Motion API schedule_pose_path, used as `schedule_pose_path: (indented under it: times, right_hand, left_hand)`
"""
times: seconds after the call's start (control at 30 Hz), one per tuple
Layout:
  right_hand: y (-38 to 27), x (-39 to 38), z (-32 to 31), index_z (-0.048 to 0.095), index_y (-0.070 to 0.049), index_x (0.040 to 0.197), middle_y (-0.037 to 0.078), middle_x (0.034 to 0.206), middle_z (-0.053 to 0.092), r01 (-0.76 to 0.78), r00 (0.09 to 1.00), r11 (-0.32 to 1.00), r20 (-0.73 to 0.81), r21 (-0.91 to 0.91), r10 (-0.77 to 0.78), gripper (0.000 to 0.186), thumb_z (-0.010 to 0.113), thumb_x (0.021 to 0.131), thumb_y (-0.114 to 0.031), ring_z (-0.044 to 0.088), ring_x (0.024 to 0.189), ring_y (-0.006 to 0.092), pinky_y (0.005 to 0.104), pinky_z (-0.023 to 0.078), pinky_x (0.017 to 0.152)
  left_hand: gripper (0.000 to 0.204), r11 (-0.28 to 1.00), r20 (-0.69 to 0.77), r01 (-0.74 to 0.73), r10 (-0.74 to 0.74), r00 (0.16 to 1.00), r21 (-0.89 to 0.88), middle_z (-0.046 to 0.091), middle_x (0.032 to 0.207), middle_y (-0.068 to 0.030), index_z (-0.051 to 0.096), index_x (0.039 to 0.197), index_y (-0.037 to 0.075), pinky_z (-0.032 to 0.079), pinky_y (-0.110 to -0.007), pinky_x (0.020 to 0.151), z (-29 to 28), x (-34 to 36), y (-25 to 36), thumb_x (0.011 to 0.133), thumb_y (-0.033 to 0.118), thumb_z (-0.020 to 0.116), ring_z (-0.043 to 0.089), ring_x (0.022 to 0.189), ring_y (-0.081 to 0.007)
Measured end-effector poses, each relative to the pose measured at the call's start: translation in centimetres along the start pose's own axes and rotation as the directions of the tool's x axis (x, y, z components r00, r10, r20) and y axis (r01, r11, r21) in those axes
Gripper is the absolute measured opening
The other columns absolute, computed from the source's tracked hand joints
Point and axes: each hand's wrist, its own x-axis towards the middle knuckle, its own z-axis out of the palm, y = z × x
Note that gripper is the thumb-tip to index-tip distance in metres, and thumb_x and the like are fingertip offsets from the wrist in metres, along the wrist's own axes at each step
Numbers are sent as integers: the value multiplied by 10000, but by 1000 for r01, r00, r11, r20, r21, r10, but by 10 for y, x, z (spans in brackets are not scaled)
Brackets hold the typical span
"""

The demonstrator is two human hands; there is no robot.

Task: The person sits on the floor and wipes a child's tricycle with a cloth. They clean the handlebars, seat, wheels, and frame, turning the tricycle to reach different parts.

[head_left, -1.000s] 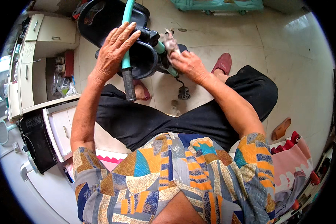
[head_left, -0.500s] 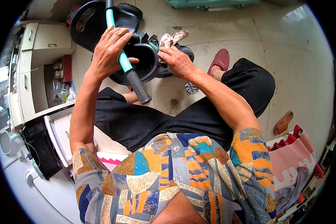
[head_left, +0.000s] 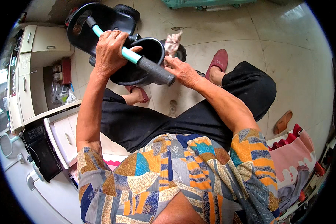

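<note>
A child's tricycle stands in front of me, its teal handlebar [head_left: 130,56] turned at a slant with a black rubber grip [head_left: 156,71] at the near end. My left hand [head_left: 110,53] is closed around the teal bar. Under the bar sits a round black basket [head_left: 162,48], and behind it a black moulded seat [head_left: 124,24]. To the basket's right, my right hand [head_left: 184,72] pinches a crumpled white cloth with brownish marks [head_left: 173,43], which sticks up beyond the fingers. Part of a dark wheel [head_left: 182,53] shows behind the cloth.
Red slippers [head_left: 218,59] are on my feet, either side of the tricycle. A loose brown slipper [head_left: 283,122] lies at right, near a pink cloth [head_left: 293,153]. Cream cabinets [head_left: 50,37] line the left. A teal wheeled object [head_left: 209,3] stands at the far edge.
The handlebar has turned, its near grip swinging right and slightly up toward my right hand. My left hand has moved with it. My right hand and the cloth have shifted slightly.
</note>
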Motion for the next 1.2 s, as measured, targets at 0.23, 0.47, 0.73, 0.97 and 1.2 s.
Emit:
schedule_pose_path:
  times: [0.23,0.47,0.73,0.97,1.2]
  right_hand:
    - [31,-4,-3,676,-107,959,157,981,601,-575,803,798,-64,178,593,251,592,747,-2,604,967,350,446,537,805]
    - [22,21,10,630,-55,1049,190,1005,577,-527,839,831,-46,179,542,279,546,792,14,596,949,359,439,516,830]
    - [29,-21,27,587,-21,1103,188,1104,588,-606,773,795,213,-35,598,255,532,854,-22,599,1056,383,450,541,847]
    - [61,-29,39,668,-89,1062,188,1057,644,-767,641,637,110,74,759,284,557,815,-3,625,989,388,485,517,841]
    - [51,-13,60,590,-82,1182,194,1173,624,-786,599,560,99,261,795,342,509,857,-14,597,1077,392,468,491,909]
  left_hand:
    - [496,992,163,121,-115,980,-27,649,754,-126,627,858,44,504,-399,698,-3,8,1,804,521,749,637,689,-276]
    - [379,967,363,249,-213,907,-56,689,741,-132,642,863,73,534,-395,656,-6,22,-2,753,394,811,695,685,-279]
    - [430,951,449,309,-268,853,-21,692,720,-124,664,884,73,544,-367,630,-5,32,-1,793,479,772,703,660,-258]
    - [513,936,490,351,-287,823,-42,708,741,-126,701,931,68,561,-369,636,-4,42,-1,801,563,740,713,664,-250]
    - [540,921,498,390,-340,798,4,697,707,-138,712,884,57,542,-389,617,-5,52,6,819,593,703,707,643,-257]
